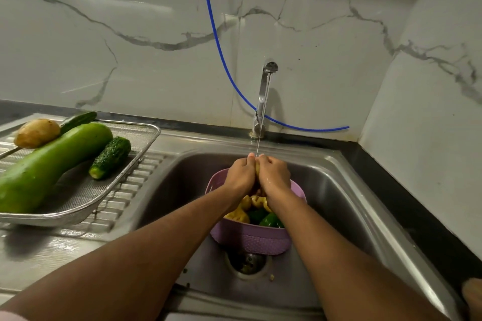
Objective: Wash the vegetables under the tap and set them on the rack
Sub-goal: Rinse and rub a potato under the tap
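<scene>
My left hand [240, 173] and my right hand [275, 173] are pressed together around a small yellowish vegetable [257, 167], mostly hidden between the fingers. A thin stream of water from the tap [263, 101] falls onto it. Right below my hands a purple basket [250, 238] stands in the sink [339, 190], holding yellow peppers [238, 212] and green peppers [268, 219]. On the drainboard at left a metal mesh rack [78, 190] carries a long green gourd [49, 164], a short cucumber piece [109, 157], a potato [36, 133] and a dark cucumber [78, 120].
A blue hose [219, 47] hangs down the marble wall and runs behind the tap. The sink drain [247, 262] lies just in front of the basket. A black counter strip [404, 203] borders the sink on the right, against the corner wall.
</scene>
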